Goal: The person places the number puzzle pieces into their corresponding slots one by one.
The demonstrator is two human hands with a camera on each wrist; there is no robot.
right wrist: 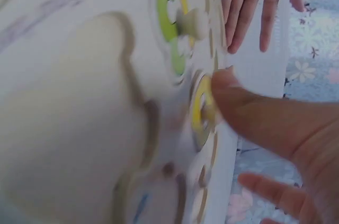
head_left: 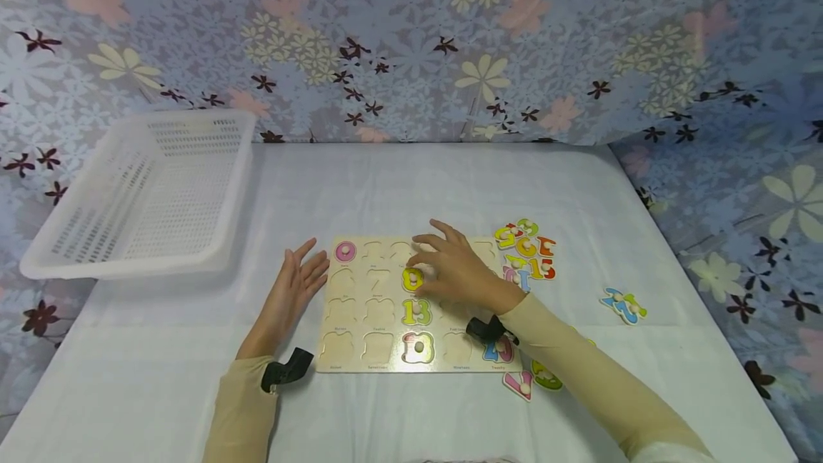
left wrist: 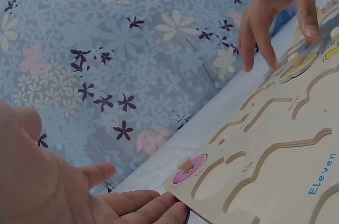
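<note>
A wooden number puzzle board lies on the table, with a pink zero piece in its top left recess. My right hand hovers over the board with thumb and fingers spread around a yellow number piece, probably an 8. That piece's knob stands free of the fingers in the left wrist view; whether it lies flush cannot be told. Below it sit a green and yellow 13 and a red-edged 18. My left hand is spread beside the board, fingertips at its left edge.
Several loose number pieces cluster right of the board. A blue and green piece lies farther right. Near the lower right corner are a pink seven and a green piece. A white basket stands back left.
</note>
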